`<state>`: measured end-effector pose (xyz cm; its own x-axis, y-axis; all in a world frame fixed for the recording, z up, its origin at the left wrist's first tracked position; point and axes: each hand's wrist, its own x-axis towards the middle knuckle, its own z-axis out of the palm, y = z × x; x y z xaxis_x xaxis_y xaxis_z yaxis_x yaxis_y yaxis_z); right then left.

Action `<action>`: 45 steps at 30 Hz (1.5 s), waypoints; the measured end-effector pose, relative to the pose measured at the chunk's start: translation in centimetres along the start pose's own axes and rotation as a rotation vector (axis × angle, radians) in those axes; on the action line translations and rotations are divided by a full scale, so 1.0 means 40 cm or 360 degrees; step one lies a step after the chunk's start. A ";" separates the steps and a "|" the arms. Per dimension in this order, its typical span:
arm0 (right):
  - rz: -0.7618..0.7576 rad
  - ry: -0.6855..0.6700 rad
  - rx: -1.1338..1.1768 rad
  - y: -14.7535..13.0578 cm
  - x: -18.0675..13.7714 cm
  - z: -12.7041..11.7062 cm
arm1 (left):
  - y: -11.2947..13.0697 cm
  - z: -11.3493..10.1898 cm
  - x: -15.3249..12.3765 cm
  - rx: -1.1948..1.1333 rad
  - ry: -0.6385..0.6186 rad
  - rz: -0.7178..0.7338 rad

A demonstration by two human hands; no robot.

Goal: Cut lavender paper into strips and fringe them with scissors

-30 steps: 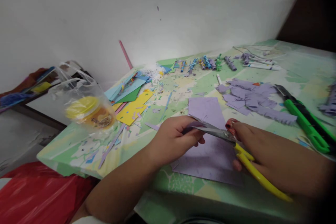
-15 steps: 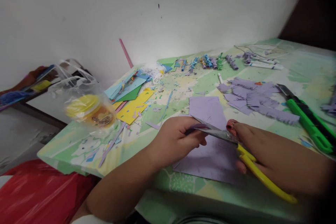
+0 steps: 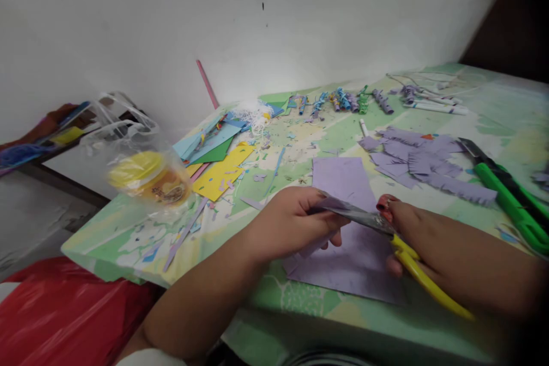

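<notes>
My left hand is closed in a pinch on a narrow strip of purple paper held above the table. My right hand grips yellow-handled scissors, whose steel blades reach left onto that strip. Under both hands a large purple paper sheet lies flat on the green patterned table.
Fringed purple strips lie to the right, beside a green utility knife. Yellow, green and blue sheets and paper scraps cover the left side. A plastic bag with a yellow-lidded jar stands at the left corner. Rolled paper pieces line the back.
The strip and scissors have stayed between my hands; my left hand's fingers have shifted slightly along the strip, and the view has drifted a little.
</notes>
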<state>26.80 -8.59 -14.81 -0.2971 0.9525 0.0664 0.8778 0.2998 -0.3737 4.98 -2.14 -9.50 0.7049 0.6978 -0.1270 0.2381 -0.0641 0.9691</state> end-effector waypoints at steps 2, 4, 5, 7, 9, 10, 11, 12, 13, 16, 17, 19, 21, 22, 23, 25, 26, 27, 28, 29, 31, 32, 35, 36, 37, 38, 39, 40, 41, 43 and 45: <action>0.0024 -0.0016 0.0011 -0.005 0.003 -0.004 | -0.003 -0.005 0.004 -0.0093 -0.0048 -0.0019; 0.0052 -0.0075 0.0028 -0.010 0.006 -0.008 | -0.004 -0.009 0.006 -0.0201 -0.0121 -0.0041; 0.0068 -0.0101 0.0030 -0.011 0.007 -0.010 | -0.004 -0.010 0.007 -0.0251 -0.0162 -0.0052; 0.0069 -0.0124 0.0037 -0.012 0.007 -0.011 | -0.003 -0.014 0.009 -0.0342 -0.0230 -0.0057; 0.0066 -0.0086 0.0043 -0.008 0.005 -0.009 | -0.003 -0.020 0.010 -0.0426 -0.0274 -0.0065; 0.0060 -0.0063 0.0050 -0.005 0.004 -0.007 | -0.004 -0.023 0.010 -0.0463 -0.0289 -0.0079; 0.0055 -0.0053 0.0056 -0.002 0.003 -0.005 | -0.005 -0.027 0.010 -0.0491 -0.0309 -0.0104; 0.0055 -0.0054 0.0058 0.000 0.002 -0.003 | -0.006 -0.030 0.011 -0.0513 -0.0331 -0.0138; 0.0055 -0.0056 0.0056 0.003 0.002 -0.002 | -0.007 -0.033 0.011 -0.0530 -0.0353 -0.0177; 0.0065 -0.0061 0.0052 0.005 0.003 -0.003 | -0.010 -0.036 0.011 -0.0565 -0.0384 -0.0257; 0.0084 -0.0075 0.0060 0.004 0.004 -0.005 | -0.011 -0.035 0.010 -0.0563 -0.0366 -0.0261; 0.0130 -0.0120 0.0082 0.003 0.003 -0.010 | -0.010 -0.030 0.009 -0.0548 -0.0308 -0.0237; 0.0181 -0.0181 0.0085 0.005 0.001 -0.014 | -0.006 -0.024 0.007 -0.0504 -0.0245 -0.0175; 0.0201 -0.0195 0.0076 0.007 -0.002 -0.015 | -0.004 -0.022 0.006 -0.0461 -0.0212 -0.0136; 0.0215 -0.0204 0.0066 0.009 -0.004 -0.016 | -0.002 -0.020 0.005 -0.0406 -0.0173 -0.0098; 0.0212 -0.0218 0.0050 0.014 -0.008 -0.015 | 0.002 -0.018 0.003 -0.0262 -0.0090 -0.0032; 0.0205 -0.0219 0.0047 0.016 -0.010 -0.014 | 0.004 -0.018 0.002 -0.0184 -0.0060 -0.0013; 0.0200 -0.0221 0.0049 0.017 -0.012 -0.013 | 0.006 -0.017 0.001 -0.0112 -0.0040 -0.0003; 0.0199 -0.0225 0.0051 0.016 -0.013 -0.011 | 0.007 -0.016 0.001 -0.0054 -0.0028 -0.0002; 0.0200 -0.0220 0.0055 0.015 -0.013 -0.010 | 0.008 -0.014 0.001 -0.0002 -0.0021 -0.0004; 0.0201 -0.0209 0.0065 0.010 -0.014 -0.010 | 0.010 -0.009 0.000 0.0074 -0.0014 -0.0016; 0.0196 -0.0204 0.0073 0.006 -0.014 -0.010 | 0.010 -0.006 0.000 0.0100 -0.0013 -0.0022; 0.0191 -0.0200 0.0089 -0.002 -0.014 -0.013 | 0.010 0.004 -0.001 0.0152 -0.0021 -0.0033; 0.0192 -0.0202 0.0086 -0.004 -0.014 -0.014 | 0.009 0.007 -0.001 0.0158 -0.0022 -0.0040; 0.0191 -0.0202 0.0082 -0.005 -0.014 -0.014 | 0.009 0.010 -0.001 0.0158 -0.0017 -0.0044; 0.0189 -0.0202 0.0075 -0.006 -0.014 -0.014 | 0.008 0.012 -0.001 0.0150 -0.0007 -0.0046; 0.0187 -0.0196 0.0071 -0.005 -0.014 -0.014 | 0.007 0.013 -0.002 0.0134 0.0002 -0.0045; 0.0182 -0.0185 0.0070 -0.004 -0.014 -0.013 | 0.006 0.013 -0.002 0.0110 0.0012 -0.0040; 0.0179 -0.0164 0.0068 -0.003 -0.015 -0.012 | 0.005 0.013 -0.002 0.0083 0.0024 -0.0034; 0.0176 -0.0108 0.0065 0.000 -0.016 -0.010 | 0.003 0.011 -0.004 0.0023 0.0054 -0.0019; 0.0171 -0.0062 0.0064 0.001 -0.017 -0.009 | 0.002 0.010 -0.006 -0.0008 0.0080 0.0006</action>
<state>27.18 -9.22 -14.53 -0.2173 0.9760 -0.0120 0.8899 0.1931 -0.4133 5.12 -2.60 -9.49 0.6712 0.7327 -0.1127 0.2322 -0.0634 0.9706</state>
